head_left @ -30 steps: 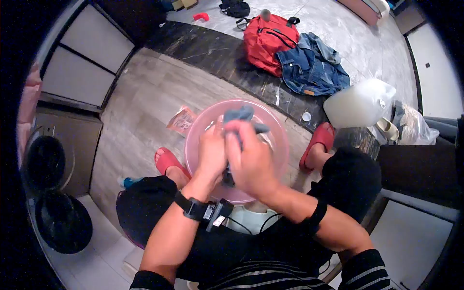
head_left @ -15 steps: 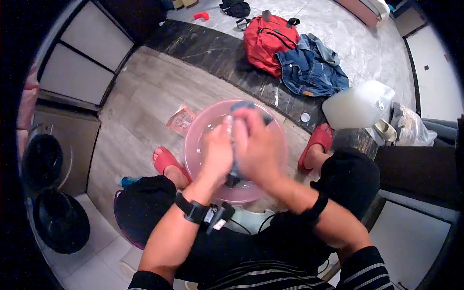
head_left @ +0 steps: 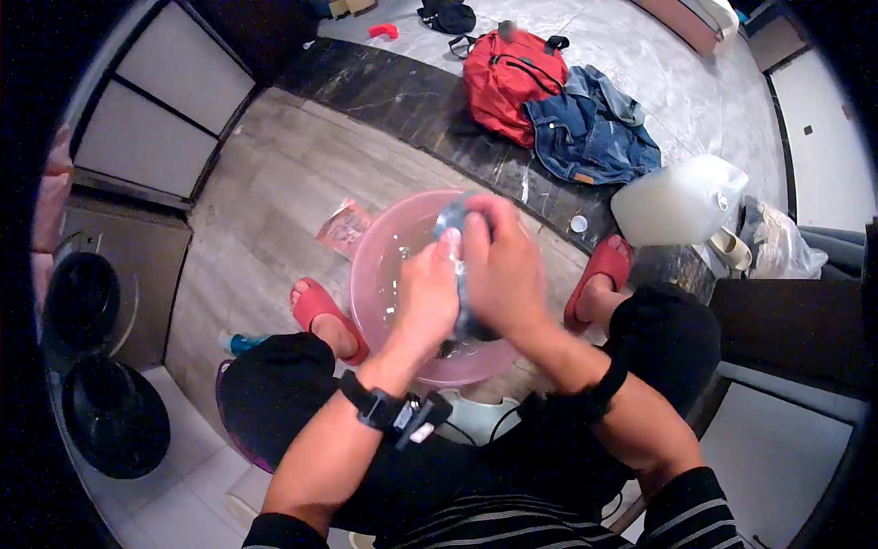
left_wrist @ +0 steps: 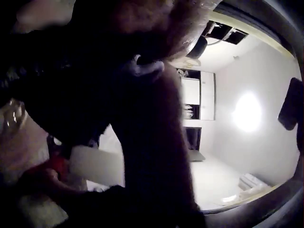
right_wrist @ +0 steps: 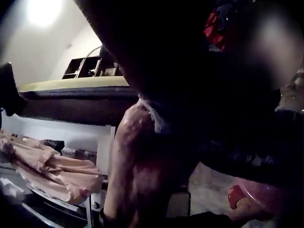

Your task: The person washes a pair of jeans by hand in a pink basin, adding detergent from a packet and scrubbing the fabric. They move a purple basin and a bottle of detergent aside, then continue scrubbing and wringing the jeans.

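Left hand (head_left: 426, 291) and right hand (head_left: 505, 274) both clench grey-blue cloth (head_left: 448, 220) over pink basin (head_left: 360, 284) — cloth showing at basin's 12 o'clock. Slick fabric could slip if 1 hand loosens; hard rubbing could splash water (head_left: 390, 297) past 9 o'clock rim onto floor (head_left: 247, 220).

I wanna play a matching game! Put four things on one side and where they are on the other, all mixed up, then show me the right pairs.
Things:
1. Pink basin
2. Blue denim clothing
3. Whitish plastic jug
4. Grey-blue cloth

Places:
A. Up against the red backpack
B. Held by the left hand and right hand
C. Beside the cream shoe
D. Between the red slippers

Right pairs: 1-D, 2-A, 3-C, 4-B
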`<control>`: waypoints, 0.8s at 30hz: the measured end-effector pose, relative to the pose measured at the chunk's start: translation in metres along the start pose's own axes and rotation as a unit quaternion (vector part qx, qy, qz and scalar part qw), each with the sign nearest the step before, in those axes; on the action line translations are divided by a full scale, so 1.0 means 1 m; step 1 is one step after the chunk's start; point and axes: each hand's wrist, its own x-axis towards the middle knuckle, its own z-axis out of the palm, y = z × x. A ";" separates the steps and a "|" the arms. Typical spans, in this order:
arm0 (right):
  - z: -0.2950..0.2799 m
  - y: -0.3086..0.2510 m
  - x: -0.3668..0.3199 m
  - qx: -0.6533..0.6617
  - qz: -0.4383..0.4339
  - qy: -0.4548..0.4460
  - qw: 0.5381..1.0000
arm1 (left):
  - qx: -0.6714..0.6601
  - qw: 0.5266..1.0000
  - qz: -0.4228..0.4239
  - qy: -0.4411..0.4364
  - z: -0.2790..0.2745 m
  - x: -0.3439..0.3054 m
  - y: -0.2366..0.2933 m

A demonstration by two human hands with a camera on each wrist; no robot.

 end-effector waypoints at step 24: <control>0.000 0.006 0.001 0.002 0.027 0.000 1.000 | 0.080 0.993 0.081 0.044 0.005 0.000 -0.001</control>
